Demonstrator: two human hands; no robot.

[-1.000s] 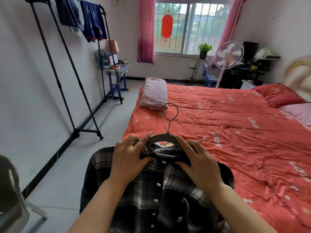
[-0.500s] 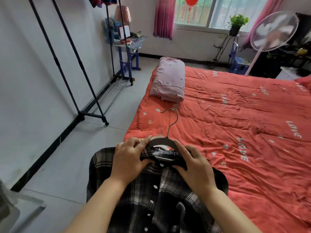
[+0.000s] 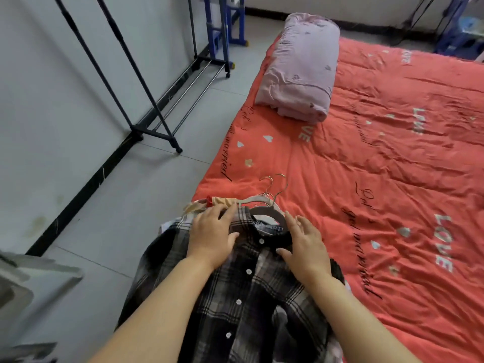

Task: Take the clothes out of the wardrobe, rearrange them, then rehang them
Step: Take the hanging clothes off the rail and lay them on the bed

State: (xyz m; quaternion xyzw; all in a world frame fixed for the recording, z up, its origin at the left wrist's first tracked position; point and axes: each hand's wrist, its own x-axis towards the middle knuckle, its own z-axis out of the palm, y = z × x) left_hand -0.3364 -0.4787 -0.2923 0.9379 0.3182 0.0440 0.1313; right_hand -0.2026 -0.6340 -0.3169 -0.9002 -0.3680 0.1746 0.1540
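Note:
A black-and-white plaid shirt (image 3: 243, 292) on a hanger (image 3: 264, 209) lies on the near corner of the red bed, on top of other hangered clothes; a beige garment (image 3: 222, 200) shows beneath it. My left hand (image 3: 212, 234) rests flat on the shirt's left shoulder with its fingers straight. My right hand (image 3: 306, 247) rests flat on the collar and right shoulder, fingers spread. Several metal hanger hooks (image 3: 275, 184) stick out beyond the collar.
The red quilt (image 3: 392, 153) covers the bed, with a folded pink blanket (image 3: 301, 69) at its far side. A black clothes rack (image 3: 146, 100) stands by the left wall on the grey floor. A grey object (image 3: 28, 289) sits at the lower left.
The shirt, held up by its collar and hanger before, now lies down on the pile at the bed corner. Both hands have let go and lie flat on it. The view has tilted downward.

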